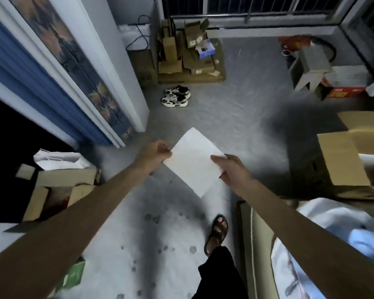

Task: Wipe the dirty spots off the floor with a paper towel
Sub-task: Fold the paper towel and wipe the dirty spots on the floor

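Both hands are holding a flat paper towel (193,162) above the floor (235,117): the left hand (158,151) is pinching its left corner, the right hand (232,169) its right edge. Dark dirty spots (152,217) are lying on the floor below, near a sandaled foot (217,233).

Dim, cool indoor light throughout. Brightest on the paper towel (194,161) at centre and the pale floor (214,117) toward six o'clock. Broad soft shadow at three o'clock; near-black void at nine. Soft, smeared detail overall, with strong wide-angle bending at ten and two o'clock edges.
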Motion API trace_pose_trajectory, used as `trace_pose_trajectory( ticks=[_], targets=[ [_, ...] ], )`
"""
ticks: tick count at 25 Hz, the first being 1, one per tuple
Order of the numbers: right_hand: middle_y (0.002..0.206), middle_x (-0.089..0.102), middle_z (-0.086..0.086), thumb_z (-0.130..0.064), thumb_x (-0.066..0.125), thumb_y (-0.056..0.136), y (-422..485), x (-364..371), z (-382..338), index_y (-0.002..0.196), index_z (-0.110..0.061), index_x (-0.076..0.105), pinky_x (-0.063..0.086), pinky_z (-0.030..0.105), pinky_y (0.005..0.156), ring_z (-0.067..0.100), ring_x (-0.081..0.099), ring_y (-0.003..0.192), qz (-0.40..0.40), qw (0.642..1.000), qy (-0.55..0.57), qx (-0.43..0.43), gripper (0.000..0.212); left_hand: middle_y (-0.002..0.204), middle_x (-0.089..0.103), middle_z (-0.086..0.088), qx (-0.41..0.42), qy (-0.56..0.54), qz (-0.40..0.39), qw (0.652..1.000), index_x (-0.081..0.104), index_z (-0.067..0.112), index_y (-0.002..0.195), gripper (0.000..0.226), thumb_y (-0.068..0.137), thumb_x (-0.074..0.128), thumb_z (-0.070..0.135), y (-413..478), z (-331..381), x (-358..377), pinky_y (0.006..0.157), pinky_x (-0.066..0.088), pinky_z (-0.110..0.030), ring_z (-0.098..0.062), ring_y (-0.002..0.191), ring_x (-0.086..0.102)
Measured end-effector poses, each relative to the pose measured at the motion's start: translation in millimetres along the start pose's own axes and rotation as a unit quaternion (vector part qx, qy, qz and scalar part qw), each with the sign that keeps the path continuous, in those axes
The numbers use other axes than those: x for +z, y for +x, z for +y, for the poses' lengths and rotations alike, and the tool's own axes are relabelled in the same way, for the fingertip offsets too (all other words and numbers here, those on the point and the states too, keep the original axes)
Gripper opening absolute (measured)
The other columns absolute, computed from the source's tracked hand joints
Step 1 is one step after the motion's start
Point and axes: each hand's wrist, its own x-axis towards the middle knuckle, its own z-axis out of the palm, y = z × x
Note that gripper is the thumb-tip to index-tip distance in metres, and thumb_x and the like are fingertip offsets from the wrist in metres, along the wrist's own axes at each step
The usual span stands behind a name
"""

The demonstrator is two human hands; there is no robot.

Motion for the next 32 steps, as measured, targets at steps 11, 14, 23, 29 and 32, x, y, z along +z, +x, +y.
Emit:
trace_pose_trajectory(
  ticks=[11,14,23,29,32],
  targets=[
    [0.069,0.061,0.014,-0.009,0.053,0.083,185.4,-125.2,-33.6,0.083,0.007,0.063,0.042,0.034,0.057,0.023,0.057,0.063,0.207,0.955,-0.207,0.043,0.019,0.107,0.07,-0.009,-0.078,0.088,-0.093,0.989,0.065,0.016,0.104,0.022,0.082,0.067,0.021,179.7,25.3,67.9,0.089,0.05,-0.04,-0.029,0.105,0.063],
    [0.067,0.062,0.011,-0.01,0.054,0.081,214.5,-136.1,-0.9,0.073,-0.001,0.064,0.044,0.035,0.056,0.022,0.058,0.062,0.223,0.95,-0.208,0.062,0.016,0.109,0.069,-0.008,-0.077,0.112,-0.115,0.984,0.065,0.015,0.103,0.021,0.083,0.066,0.022,217.1,-6.0,83.6,0.09,0.051,-0.039,-0.026,0.105,0.063],
    [0.105,0.067,0.017,-0.008,0.064,0.087,338.0,-190.6,176.1,0.112,-0.003,0.065,0.048,0.035,0.077,0.032,0.063,0.097,0.214,0.912,-0.276,0.213,0.026,0.122,0.065,-0.003,-0.057,0.208,-0.251,0.944,0.059,0.017,0.113,0.029,0.086,0.062,0.03,378.5,-193.4,199.8,0.082,0.044,-0.026,-0.019,0.109,0.06],
    [0.107,0.065,0.022,-0.004,0.05,0.095,513.5,-285.3,295.2,0.121,0.005,0.06,0.048,0.038,0.078,0.034,0.063,0.099,0.263,0.841,-0.439,0.173,0.03,0.111,0.065,-0.007,0.013,0.295,-0.287,0.911,0.054,0.012,0.11,0.026,0.088,0.06,0.025,497.6,-358.8,346.8,0.082,0.044,-0.029,-0.025,0.105,0.061],
    [0.099,0.066,0.032,-0.005,0.049,0.091,584.9,-356.5,303.4,0.107,0.002,0.064,0.048,0.045,0.074,0.046,0.063,0.089,0.428,0.76,-0.483,-0.069,0.023,0.117,0.059,-0.011,0.074,0.334,-0.287,0.895,0.05,0.01,0.116,0.031,0.09,0.058,0.023,556.3,-407.9,408.4,0.08,0.045,-0.032,-0.029,0.103,0.059]
  ],
)
